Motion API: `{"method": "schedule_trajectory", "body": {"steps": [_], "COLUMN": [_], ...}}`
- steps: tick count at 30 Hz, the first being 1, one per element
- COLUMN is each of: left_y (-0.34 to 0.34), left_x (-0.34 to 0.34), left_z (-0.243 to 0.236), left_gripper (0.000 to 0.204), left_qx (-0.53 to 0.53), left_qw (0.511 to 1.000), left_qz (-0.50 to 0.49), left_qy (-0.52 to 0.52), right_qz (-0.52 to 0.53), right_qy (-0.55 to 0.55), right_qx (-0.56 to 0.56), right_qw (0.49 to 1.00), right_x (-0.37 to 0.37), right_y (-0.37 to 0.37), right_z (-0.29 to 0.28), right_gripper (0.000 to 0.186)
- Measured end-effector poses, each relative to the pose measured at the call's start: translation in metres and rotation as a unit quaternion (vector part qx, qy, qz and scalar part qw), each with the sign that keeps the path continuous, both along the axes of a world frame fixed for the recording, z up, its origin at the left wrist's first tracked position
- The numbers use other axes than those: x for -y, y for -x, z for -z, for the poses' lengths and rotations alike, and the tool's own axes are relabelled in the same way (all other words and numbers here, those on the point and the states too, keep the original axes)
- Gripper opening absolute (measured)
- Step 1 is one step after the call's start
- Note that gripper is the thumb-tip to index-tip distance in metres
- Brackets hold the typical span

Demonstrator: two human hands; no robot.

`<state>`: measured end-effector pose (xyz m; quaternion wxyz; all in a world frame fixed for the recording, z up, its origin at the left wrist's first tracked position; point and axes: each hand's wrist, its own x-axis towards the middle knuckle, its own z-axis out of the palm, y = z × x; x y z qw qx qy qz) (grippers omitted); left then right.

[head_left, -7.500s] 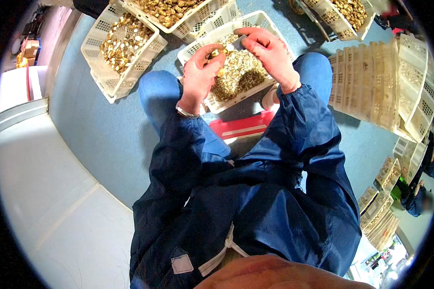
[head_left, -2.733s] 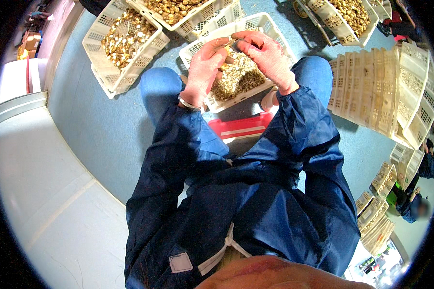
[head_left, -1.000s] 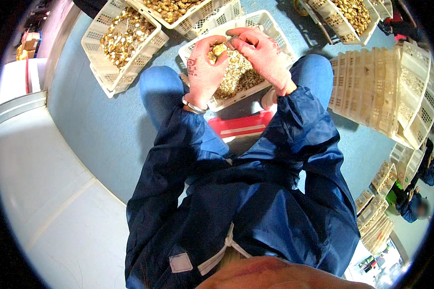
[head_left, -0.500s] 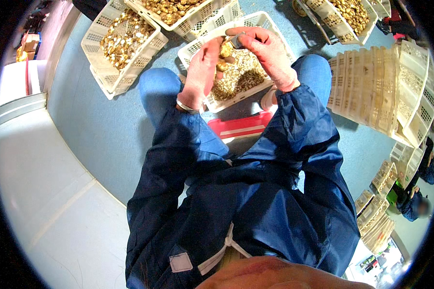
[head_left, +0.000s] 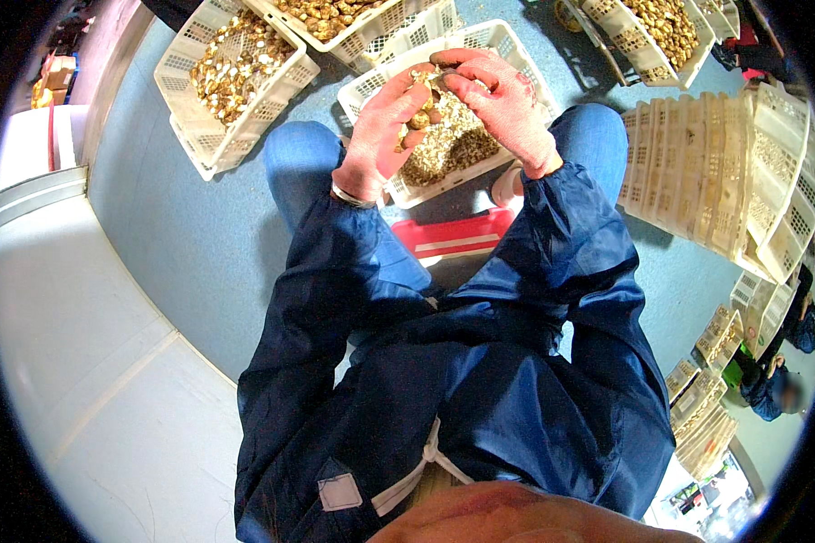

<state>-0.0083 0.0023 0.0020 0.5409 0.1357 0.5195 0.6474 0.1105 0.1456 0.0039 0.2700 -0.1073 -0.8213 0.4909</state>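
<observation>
My left hand (head_left: 380, 136), in a pink glove, is closed around a clump of golden-brown pieces (head_left: 419, 118), which look like mushrooms. My right hand (head_left: 498, 109), also gloved in pink, is bent in a pinch at the top of the clump, close to my left fingertips; what it grips is too small and dark to make out. Both hands are over a white plastic crate (head_left: 507, 45) between my knees, which holds a heap of small pale and brown bits (head_left: 457, 140).
Crates of brown pieces stand at upper left (head_left: 190, 127), top centre (head_left: 371, 41) and upper right (head_left: 607, 32). Stacked white crates (head_left: 679, 172) lean at my right. A red-and-white item (head_left: 448, 231) lies between my legs. Another person (head_left: 765, 394) is at far right. A white ledge (head_left: 91, 344) runs along my left.
Since a second ago, my left hand has turned and shifted slightly, exposing more of the clump it holds. My right fingers have moved slightly over its top. The crates stand as before.
</observation>
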Motion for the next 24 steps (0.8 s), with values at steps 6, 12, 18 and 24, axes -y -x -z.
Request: {"method": "schedule_trajectory", "body": {"steps": [6,12,18,24], "left_y": [-0.002,-0.005,-0.001,-0.003], "left_x": [0.002,0.003,0.007,0.004], "left_z": [-0.003,-0.015,-0.018,-0.014], "left_gripper": [0.040,0.040,0.037,0.037], "left_qx": [-0.063,-0.045,-0.071,-0.027], "left_qw": [0.998,0.998,0.996,0.999], "left_qz": [0.028,0.040,0.044,0.042], "left_qy": [-0.012,-0.023,-0.020,0.000], "right_qz": [0.001,0.010,-0.009,-0.025], "right_qy": [-0.053,0.003,0.005,-0.005], "right_qx": [-0.030,-0.008,0.022,0.010], "right_qw": [0.998,1.000,1.000,1.000], "right_x": [-0.004,-0.005,-0.007,-0.010], "right_y": [-0.002,-0.004,-0.003,-0.006], "right_z": [0.005,0.000,-0.004,0.000], "right_gripper": [0.016,0.017,0.015,0.016]}}
